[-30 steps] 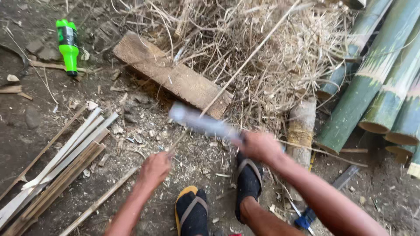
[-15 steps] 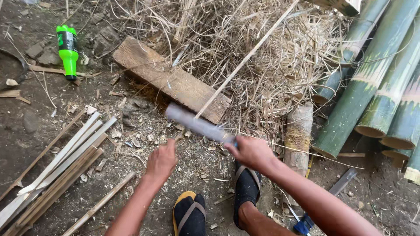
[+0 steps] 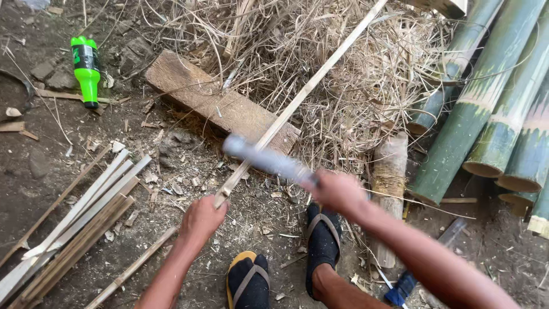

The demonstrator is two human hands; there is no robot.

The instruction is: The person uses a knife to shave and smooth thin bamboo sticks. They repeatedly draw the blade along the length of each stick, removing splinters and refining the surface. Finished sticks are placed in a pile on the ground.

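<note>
My left hand grips the near end of a long thin bamboo strip that slants up to the top right over a wooden plank. My right hand holds the handle of a big knife; its blade is motion-blurred and lies across the strip close to my left hand. My two feet in dark socks and sandals stand just below the hands.
Split bamboo strips lie piled at the lower left. Thick green bamboo poles lie at the right, dry straw at the top. A green plastic bottle lies at the upper left, a short log beside my right foot.
The knife blade has stayed across the strip, still blurred with motion. Both hands have shifted slightly within the view as the camera moved.
</note>
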